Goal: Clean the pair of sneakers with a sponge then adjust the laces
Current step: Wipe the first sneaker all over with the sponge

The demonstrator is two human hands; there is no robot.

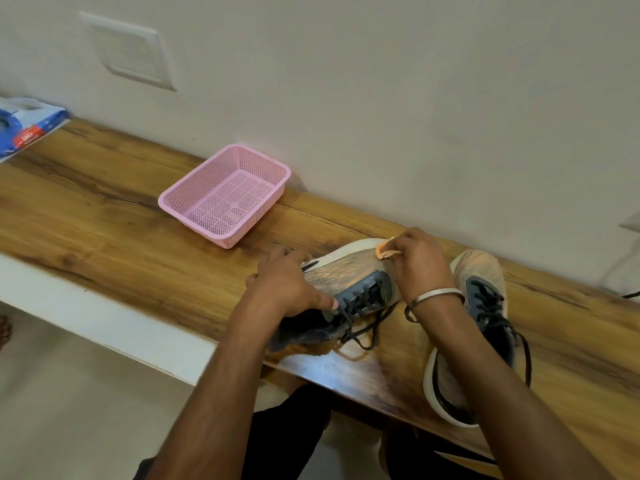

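Two grey-and-peach sneakers with dark laces lie on the wooden shelf [104,202]. The left sneaker [346,275] is tipped on its side, white sole toward the wall. My left hand [287,282] grips it around the middle, thumb by the laces. My right hand [419,261] holds a small orange sponge [384,251] pressed against that sneaker's toe. The right sneaker [481,306] stands upright beside my right wrist, partly hidden by my forearm, its laces loose.
A pink perforated plastic basket [225,195] sits with nothing in it on the shelf near the wall, left of the sneakers. A blue printed package [24,126] lies at the far left end. The shelf's front edge runs under my forearms.
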